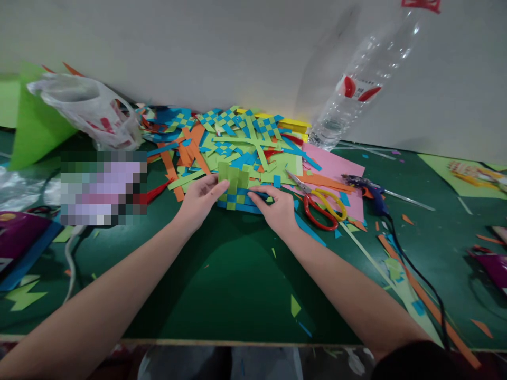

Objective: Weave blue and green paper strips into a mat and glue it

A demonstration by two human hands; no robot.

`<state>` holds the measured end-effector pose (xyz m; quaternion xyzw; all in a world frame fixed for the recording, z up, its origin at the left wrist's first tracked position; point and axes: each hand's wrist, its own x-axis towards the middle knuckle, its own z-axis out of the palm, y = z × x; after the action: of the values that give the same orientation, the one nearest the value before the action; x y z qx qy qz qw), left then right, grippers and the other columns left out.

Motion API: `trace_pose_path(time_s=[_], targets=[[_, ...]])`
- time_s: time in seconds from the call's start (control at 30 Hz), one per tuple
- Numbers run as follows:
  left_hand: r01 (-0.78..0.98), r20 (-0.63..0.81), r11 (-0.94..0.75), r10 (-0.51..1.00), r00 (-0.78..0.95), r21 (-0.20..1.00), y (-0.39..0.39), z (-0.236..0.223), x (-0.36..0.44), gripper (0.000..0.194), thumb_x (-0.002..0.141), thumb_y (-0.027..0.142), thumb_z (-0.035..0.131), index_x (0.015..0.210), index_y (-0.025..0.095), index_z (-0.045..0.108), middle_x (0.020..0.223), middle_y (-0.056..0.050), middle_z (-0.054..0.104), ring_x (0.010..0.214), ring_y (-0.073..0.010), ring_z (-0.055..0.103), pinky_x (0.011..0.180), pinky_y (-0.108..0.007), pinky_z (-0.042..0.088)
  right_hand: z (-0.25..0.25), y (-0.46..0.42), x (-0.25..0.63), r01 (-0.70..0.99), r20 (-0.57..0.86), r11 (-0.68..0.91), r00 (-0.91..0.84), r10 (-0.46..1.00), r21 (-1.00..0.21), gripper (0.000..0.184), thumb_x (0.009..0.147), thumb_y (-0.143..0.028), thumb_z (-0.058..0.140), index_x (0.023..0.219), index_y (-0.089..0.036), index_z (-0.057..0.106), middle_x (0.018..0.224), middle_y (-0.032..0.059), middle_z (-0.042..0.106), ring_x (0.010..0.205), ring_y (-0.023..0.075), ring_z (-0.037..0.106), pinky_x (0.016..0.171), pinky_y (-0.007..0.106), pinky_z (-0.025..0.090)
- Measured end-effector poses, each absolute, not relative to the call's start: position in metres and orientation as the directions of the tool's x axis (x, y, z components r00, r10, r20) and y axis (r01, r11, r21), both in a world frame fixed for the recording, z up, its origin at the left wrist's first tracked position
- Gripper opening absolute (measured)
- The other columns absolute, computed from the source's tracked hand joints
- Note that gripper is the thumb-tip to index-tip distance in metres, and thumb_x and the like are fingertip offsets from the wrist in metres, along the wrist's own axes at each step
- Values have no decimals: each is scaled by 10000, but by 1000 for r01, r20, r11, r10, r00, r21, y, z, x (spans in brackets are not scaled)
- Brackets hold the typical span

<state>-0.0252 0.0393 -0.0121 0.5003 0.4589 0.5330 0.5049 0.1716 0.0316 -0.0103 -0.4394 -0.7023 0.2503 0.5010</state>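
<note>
1. Location: the woven piece [229, 201] is lying between the two hands on the green worktop [222, 295], and is serving here as the centre of the clock.
2. Left hand [201, 200], at 9 o'clock: its fingers are grasping the piece, the thumb resting over the upright green strips [233, 175].
3. Right hand [279, 207], at 3 o'clock: thumb and index finger are pinching the right edge, where the blue strips [253, 208] are running out sideways. Which single strip they are gripping cannot be told.
4. Step in hand, as judged: the person is apparently interlacing or squaring up a blue strip. The lower part is showing a check pattern; the green ends towards 12 o'clock are standing unwoven.
5. Next move, as judged: it is calling for the left hand to keep the green strips steady while the right is passing the blue over and under, then snugging it against the row below.
6. Surroundings: a heap of paper strips [241, 137] is lying at 12 o'clock. Scissors [309, 193] are resting at 3 o'clock, a glue gun [370, 192] farther out that way. A plastic bottle [360, 87] is leaning at 2 o'clock.
</note>
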Motion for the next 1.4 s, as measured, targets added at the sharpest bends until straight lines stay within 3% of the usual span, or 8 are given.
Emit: trace_pose_path(time_s=[0.13,0.6,0.83,1.03,1.4], targets=[[-55,60,-60,998,2,997,39,-10,-25,382,655,455,833,914,186,756,883,-59,760,824,-252,716,729,-361,600,-10,30,170,335,487,514,-166,857,-790,135,868,-314,675,947,-244,760,956,-8,777,917,179,731,851,304,583],[-24,111,-113,991,-77,993,41,-9,-23,317,669,465,824,783,184,731,699,-28,703,761,-218,697,686,-326,575,-13,31,170,326,499,542,-211,840,-775,124,874,-257,676,946,-276,775,952,-34,780,908,179,740,837,304,590],[-135,56,-47,997,61,990,39,-8,-23,429,651,402,846,1016,208,730,974,-53,752,929,-251,706,803,-369,595,-10,29,169,315,497,536,-201,844,-783,124,882,-281,659,939,-262,767,964,-23,779,918,176,736,853,299,586],[-48,16,-13,999,47,999,38,-8,-24,397,642,418,850,934,168,753,935,-77,766,858,-267,718,766,-384,609,-9,26,168,313,498,534,-193,846,-786,179,838,-329,704,986,-240,747,969,3,774,906,181,732,817,293,590],[20,127,-127,992,-22,992,36,-4,-22,295,694,428,826,874,200,773,917,-48,771,847,-252,711,747,-375,600,-8,24,167,351,470,530,-247,848,-772,115,883,-320,653,936,-265,738,962,-5,769,912,183,724,865,334,581]])
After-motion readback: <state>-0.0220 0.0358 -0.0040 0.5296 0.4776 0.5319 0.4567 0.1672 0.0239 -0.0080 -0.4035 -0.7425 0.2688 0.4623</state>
